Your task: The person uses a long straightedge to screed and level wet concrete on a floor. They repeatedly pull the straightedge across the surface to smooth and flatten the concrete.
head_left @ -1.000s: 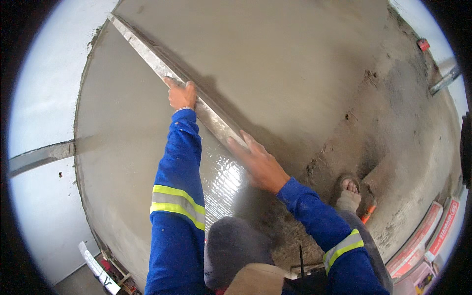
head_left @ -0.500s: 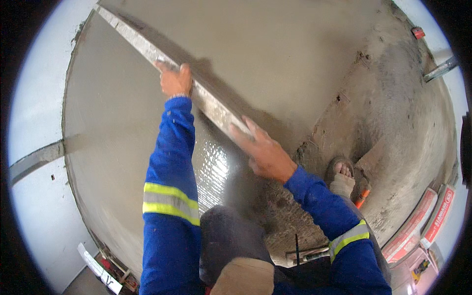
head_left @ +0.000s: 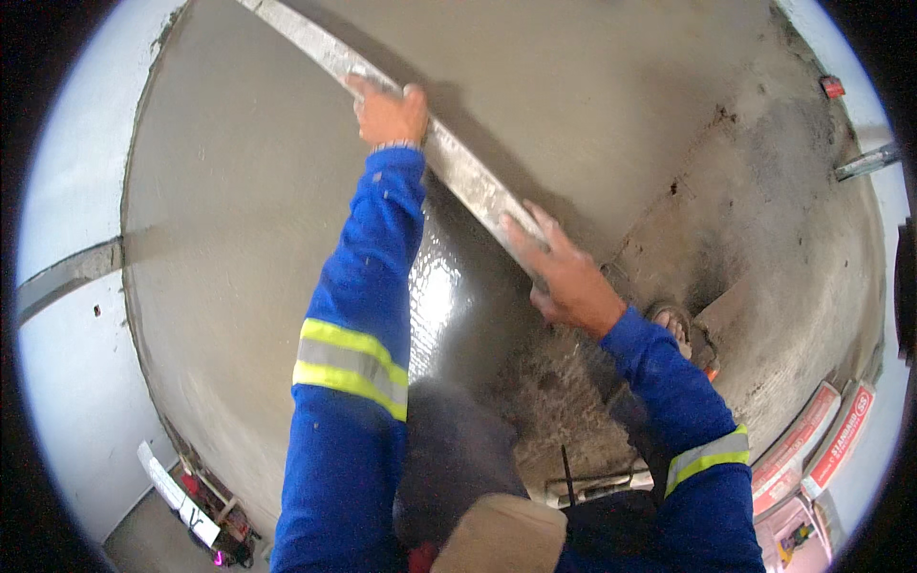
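A long pale metal straightedge [head_left: 468, 177] lies diagonally across the wet grey screed [head_left: 621, 115], from the far left toward the middle right. My left hand [head_left: 392, 116] grips it along its upper part. My right hand [head_left: 571, 279] is closed round its near end, lower down and to the right. Both arms are in blue sleeves with reflective bands. My sandalled foot [head_left: 675, 328] is beside my right forearm on rougher mortar, with an orange-handled tool [head_left: 713, 371] partly hidden there.
White walls [head_left: 72, 191] edge the screed. A metal piece [head_left: 864, 162] juts in at the right, near a small red object [head_left: 832, 88]. Red-and-white bags [head_left: 798, 444] lie at the lower right, with a pink container [head_left: 793, 544]. A white strip [head_left: 177, 492] and clutter are at the lower left.
Compared with the earlier frames, both hands and the straightedge sit higher and farther right in the view, still gripped. My foot is now more covered by my right arm.
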Demonstrator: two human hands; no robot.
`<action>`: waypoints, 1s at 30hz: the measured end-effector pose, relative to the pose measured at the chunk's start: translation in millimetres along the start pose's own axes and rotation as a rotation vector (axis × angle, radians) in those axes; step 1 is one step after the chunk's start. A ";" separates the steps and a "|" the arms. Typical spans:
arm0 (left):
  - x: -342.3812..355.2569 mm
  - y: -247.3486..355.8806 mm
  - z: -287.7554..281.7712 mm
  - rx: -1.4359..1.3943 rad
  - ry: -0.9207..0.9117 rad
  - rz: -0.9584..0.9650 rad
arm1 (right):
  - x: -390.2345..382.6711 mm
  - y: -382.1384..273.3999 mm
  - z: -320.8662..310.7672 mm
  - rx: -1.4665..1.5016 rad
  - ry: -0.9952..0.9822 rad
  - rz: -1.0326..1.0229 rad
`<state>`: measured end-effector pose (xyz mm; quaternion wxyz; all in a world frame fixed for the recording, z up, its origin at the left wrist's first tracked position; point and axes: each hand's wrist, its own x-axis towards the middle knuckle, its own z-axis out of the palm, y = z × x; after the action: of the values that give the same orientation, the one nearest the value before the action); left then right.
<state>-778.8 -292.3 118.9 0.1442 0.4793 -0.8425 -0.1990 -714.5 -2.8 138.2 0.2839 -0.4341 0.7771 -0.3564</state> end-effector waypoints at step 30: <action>29.1 16.6 15.4 -0.001 0.032 0.022 | 39.7 26.6 -23.5 0.173 -0.210 0.103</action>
<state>-812.5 -306.9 114.7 0.1602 0.4729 -0.8453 -0.1900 -763.1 -20.6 125.5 0.4177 -0.4024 0.7309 -0.3598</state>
